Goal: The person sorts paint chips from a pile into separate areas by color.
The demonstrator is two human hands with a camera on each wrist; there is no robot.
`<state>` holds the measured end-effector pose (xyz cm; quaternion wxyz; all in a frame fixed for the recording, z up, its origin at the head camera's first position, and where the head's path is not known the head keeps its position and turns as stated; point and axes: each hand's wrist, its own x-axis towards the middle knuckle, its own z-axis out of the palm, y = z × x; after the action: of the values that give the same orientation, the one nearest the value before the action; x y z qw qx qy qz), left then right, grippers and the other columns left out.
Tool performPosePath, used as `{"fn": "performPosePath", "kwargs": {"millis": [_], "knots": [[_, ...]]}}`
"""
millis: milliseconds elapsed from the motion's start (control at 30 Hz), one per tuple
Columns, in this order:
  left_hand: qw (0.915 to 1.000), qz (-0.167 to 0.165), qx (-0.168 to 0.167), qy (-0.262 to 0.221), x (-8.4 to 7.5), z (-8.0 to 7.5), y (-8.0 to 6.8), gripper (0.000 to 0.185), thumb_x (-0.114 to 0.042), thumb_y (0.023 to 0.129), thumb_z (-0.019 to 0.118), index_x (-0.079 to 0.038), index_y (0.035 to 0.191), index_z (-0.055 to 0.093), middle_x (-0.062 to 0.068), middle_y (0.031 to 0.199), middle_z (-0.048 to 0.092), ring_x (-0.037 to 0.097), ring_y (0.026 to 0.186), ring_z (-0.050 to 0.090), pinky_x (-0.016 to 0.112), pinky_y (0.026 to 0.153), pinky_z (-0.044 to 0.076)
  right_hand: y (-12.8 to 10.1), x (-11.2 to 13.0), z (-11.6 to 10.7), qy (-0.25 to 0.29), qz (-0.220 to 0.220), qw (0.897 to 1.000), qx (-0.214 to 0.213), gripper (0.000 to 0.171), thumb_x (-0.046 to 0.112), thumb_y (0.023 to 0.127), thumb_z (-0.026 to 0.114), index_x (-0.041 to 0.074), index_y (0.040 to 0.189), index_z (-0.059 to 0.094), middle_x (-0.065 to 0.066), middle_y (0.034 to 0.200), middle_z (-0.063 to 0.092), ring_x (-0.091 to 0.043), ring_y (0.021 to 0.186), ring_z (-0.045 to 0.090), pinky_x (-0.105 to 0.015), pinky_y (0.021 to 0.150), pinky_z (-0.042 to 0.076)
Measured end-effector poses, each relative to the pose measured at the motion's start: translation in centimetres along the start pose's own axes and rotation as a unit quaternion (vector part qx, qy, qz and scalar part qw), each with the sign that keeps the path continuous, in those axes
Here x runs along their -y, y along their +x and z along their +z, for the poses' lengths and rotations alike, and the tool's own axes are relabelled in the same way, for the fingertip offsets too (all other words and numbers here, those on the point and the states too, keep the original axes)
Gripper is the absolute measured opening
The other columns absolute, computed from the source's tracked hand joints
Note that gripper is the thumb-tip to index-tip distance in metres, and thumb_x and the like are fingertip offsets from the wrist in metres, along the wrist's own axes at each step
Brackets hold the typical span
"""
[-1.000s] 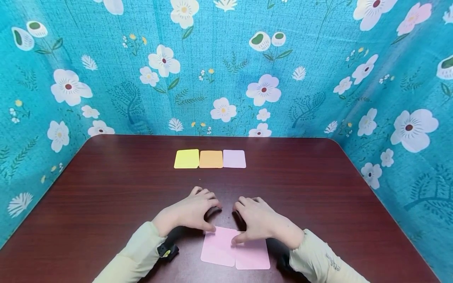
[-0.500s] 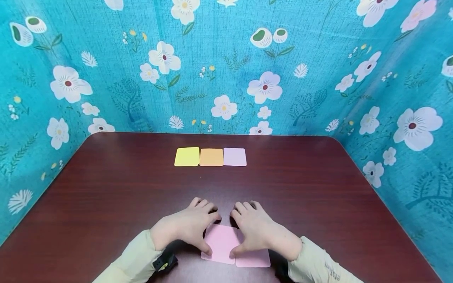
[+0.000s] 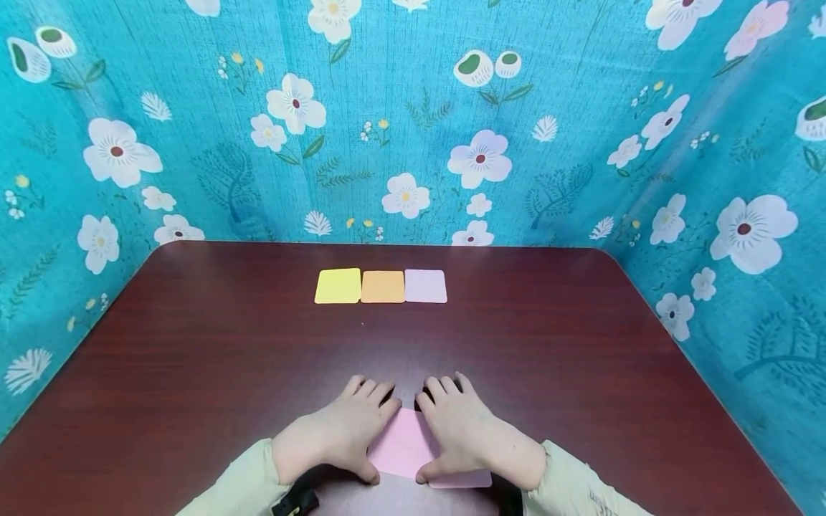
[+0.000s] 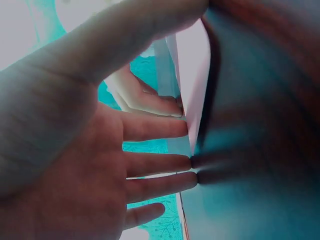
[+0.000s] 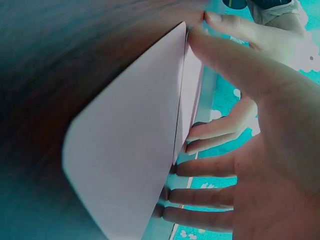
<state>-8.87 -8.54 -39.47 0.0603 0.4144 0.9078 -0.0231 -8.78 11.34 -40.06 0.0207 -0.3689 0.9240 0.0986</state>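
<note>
Two pink cards with rounded corners lie side by side at the table's near edge: the left card (image 3: 399,448), slightly turned, and the right card (image 3: 466,479), mostly covered by my right hand. My left hand (image 3: 345,436) spans the left card's left side, thumb by its near edge and fingertips around its far corner. In the left wrist view its fingers (image 4: 157,163) look nearly straight. My right hand (image 3: 470,437) arches over the seam, thumb at the near edge and fingertips beyond the far edge. The right wrist view shows the right card (image 5: 125,135) flat, not enclosed by the fingers.
Yellow (image 3: 338,286), orange (image 3: 383,287) and lilac (image 3: 426,286) cards form a row farther back on the dark wooden table (image 3: 548,330). A blue floral cloth (image 3: 361,165) hangs behind the table and along its sides.
Both hands have drawn back toward me over the pink cards, thumbs moving from on the cards to their near edge. The cards stay about where they were.
</note>
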Motion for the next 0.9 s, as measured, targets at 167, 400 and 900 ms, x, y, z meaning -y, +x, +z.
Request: {"fn": "performPosePath", "kwargs": {"millis": [167, 400, 900], "knots": [[0.9996, 0.007, -0.026, 0.000, 0.2, 0.0, 0.2, 0.076, -0.056, 0.054, 0.075, -0.010, 0.110, 0.051, 0.010, 0.120, 0.050, 0.025, 0.108, 0.046, 0.043, 0.092, 0.029, -0.1, -0.3, -0.2, 0.021, 0.000, 1.000, -0.005, 0.085, 0.075, 0.057, 0.061, 0.012, 0.113, 0.052, -0.005, 0.109, 0.050, -0.024, 0.103, 0.050, -0.052, 0.091, 0.036], [0.9991, 0.001, -0.039, -0.017, 0.6, 0.1, 0.6, 0.071, -0.051, 0.054, 0.076, -0.009, 0.106, 0.053, 0.005, 0.112, 0.051, 0.022, 0.100, 0.048, 0.041, 0.088, 0.030, -0.3, -0.3, -0.4, 0.023, -0.007, 0.999, -0.025, 0.083, 0.075, 0.055, 0.062, 0.013, 0.108, 0.053, -0.005, 0.107, 0.051, -0.023, 0.099, 0.052, -0.051, 0.091, 0.037], [0.9935, -0.020, -0.031, -0.107, 2.3, -0.2, 1.8, 0.070, -0.044, 0.059, 0.077, -0.009, 0.115, 0.053, 0.001, 0.101, 0.046, 0.017, 0.089, 0.050, 0.036, 0.077, 0.029, 1.0, -2.2, -0.8, 0.094, 0.004, 0.996, 0.006, 0.080, 0.061, 0.057, 0.073, 0.008, 0.113, 0.052, -0.004, 0.109, 0.049, -0.020, 0.097, 0.054, -0.043, 0.080, 0.045]]}}
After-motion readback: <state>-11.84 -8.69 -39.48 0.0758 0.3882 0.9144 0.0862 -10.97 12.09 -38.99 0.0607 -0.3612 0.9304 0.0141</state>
